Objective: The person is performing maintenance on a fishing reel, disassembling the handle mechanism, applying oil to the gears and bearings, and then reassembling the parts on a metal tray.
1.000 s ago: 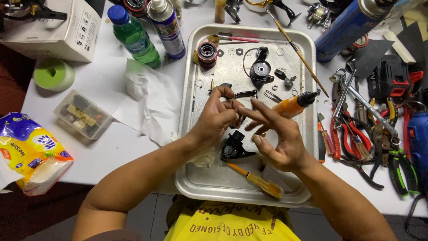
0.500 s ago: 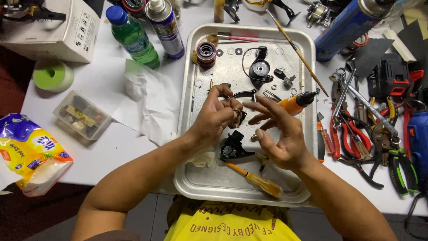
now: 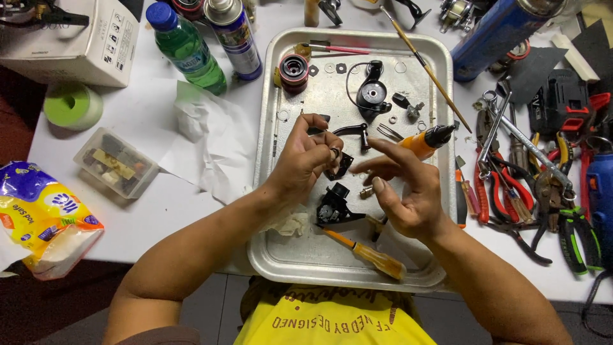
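Over a metal tray [image 3: 408,275], my left hand [image 3: 305,160] pinches a small black part [image 3: 340,163] with a small ring at its fingertips. My right hand [image 3: 405,191] hovers just to the right with fingers spread and holds nothing. Below the hands on the tray lies a black reel body [image 3: 333,207]. A small brush with an orange handle [image 3: 367,252] lies near the tray's front edge. An orange bottle with a black tip [image 3: 426,140] lies behind my right hand. A black round reel part [image 3: 372,92] and a red spool [image 3: 294,69] sit at the tray's far end.
Pliers, wrenches and other hand tools [image 3: 536,172] crowd the table right of the tray. A green bottle [image 3: 186,48] and a spray can [image 3: 235,35] stand at the back left. Crumpled paper [image 3: 214,144], a clear plastic box [image 3: 116,161], a green tape roll [image 3: 71,105] and a yellow bag [image 3: 45,214] lie left.
My right hand has drawn slightly away from the left and opened its fingers wider. My left hand keeps hold of the small black part.
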